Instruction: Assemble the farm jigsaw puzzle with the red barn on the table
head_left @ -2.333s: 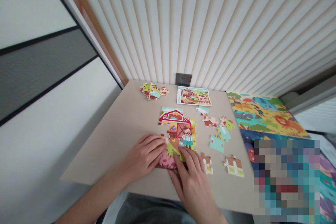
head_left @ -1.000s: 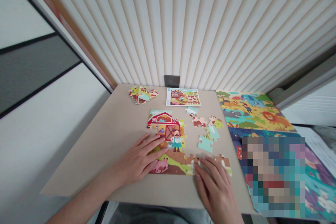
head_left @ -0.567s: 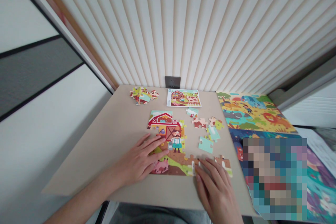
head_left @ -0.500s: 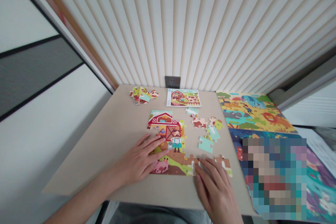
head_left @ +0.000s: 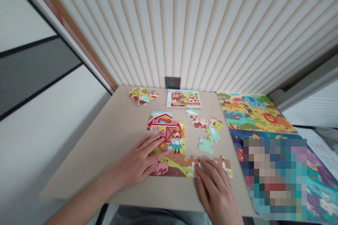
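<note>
My left hand (head_left: 139, 163) lies open and flat, its spread fingers over the left side of a partly joined farm jigsaw puzzle (head_left: 175, 160). A red barn, a farmer and a pink pig show on it. My right hand (head_left: 218, 188) rests with fingers stretched over the bottom row, on brown pieces with a white fence; what lies beneath the fingers is hidden. Just right of those fingers is a fence puzzle piece (head_left: 226, 165). Loose pale-blue pieces (head_left: 206, 145) and a brown-and-cream spotted piece (head_left: 200, 123) lie above my right hand.
A reference picture card (head_left: 184, 98) lies at the back of the table (head_left: 105, 147), with a pile of puzzle pieces (head_left: 142, 96) to its left. On the right are a yellow animal picture (head_left: 253, 112) and a dark-blue picture (head_left: 269, 135), partly covered by a blurred patch.
The whole view has shifted very slightly. Both hands keep their places on the puzzle, and the pieces lie as before.
</note>
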`<state>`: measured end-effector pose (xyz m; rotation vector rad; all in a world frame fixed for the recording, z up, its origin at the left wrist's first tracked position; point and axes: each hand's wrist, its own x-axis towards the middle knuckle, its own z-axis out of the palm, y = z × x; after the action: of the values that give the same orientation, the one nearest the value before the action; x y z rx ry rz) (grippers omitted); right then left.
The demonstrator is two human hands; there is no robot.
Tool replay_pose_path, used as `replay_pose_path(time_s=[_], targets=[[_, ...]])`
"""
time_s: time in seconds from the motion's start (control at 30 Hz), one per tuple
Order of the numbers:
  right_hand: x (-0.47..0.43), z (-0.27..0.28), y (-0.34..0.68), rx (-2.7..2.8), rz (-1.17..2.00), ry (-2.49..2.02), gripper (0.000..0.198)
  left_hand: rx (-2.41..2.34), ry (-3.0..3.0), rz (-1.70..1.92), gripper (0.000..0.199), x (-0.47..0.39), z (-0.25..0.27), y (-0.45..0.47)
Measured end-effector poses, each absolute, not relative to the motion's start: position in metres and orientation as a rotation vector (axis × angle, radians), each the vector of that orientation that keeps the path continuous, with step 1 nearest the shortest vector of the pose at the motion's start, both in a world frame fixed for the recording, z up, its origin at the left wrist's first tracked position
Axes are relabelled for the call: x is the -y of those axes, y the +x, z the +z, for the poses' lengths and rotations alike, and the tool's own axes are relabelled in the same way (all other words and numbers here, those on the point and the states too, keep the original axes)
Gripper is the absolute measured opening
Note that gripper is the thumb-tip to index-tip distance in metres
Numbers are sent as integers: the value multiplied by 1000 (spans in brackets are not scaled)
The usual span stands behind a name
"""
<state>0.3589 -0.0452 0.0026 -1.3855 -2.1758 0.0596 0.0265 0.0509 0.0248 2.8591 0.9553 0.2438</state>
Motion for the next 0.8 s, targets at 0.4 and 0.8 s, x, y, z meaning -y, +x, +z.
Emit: replay_pose_path(time_s=[0.4, 0.8], targets=[[45, 3, 358, 2179, 82, -1390, 35, -961, 2847, 235, 61, -51, 25, 26], [45, 6, 357, 2171, 93, -1393, 34, -951, 2828, 306, 60, -51, 23, 26]])
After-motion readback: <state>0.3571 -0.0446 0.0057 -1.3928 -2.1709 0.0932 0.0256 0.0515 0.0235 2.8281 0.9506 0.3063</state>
